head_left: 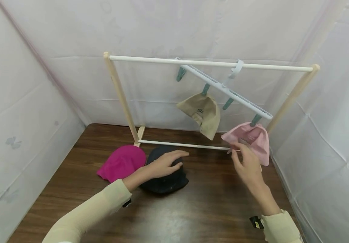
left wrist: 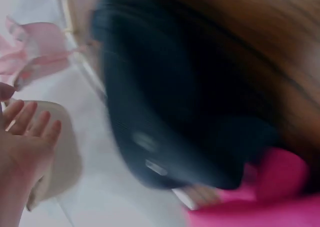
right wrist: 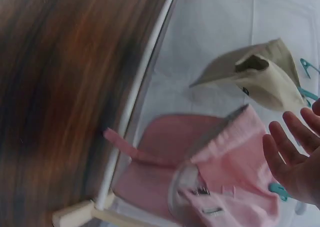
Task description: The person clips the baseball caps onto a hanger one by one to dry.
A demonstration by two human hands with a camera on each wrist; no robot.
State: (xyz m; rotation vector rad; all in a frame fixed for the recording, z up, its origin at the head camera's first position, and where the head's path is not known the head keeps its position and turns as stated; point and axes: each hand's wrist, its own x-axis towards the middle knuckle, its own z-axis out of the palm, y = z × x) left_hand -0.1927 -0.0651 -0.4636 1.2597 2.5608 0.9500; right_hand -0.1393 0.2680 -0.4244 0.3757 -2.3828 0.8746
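Observation:
My left hand (head_left: pixel 162 166) is over a dark navy cap (head_left: pixel 161 186) on the table, its fingers extended and holding nothing. Beside that cap, on its left, lies a magenta cap (head_left: pixel 123 162). At the right, my right hand (head_left: pixel 248 170) is just in front of a light pink cap (head_left: pixel 261 145), fingers loosely bent with nothing between them. A green clip (head_left: pixel 256 119) at the near end of a pale blue hanger (head_left: pixel 220 86) bears the pink cap. Another clip (head_left: pixel 205 89) holds a beige cap (head_left: pixel 211 116). In the right wrist view the pink cap's strap (right wrist: pixel 120 143) dangles loose.
The hanger hooks over the white top bar (head_left: pixel 150 60) of a rack with wooden posts (head_left: pixel 121 98). Two further clips on it hold nothing. A lower white bar (head_left: pixel 186 145) runs close above the brown table (head_left: pixel 205 212). Pale curtains (head_left: pixel 71 33) enclose the back and sides.

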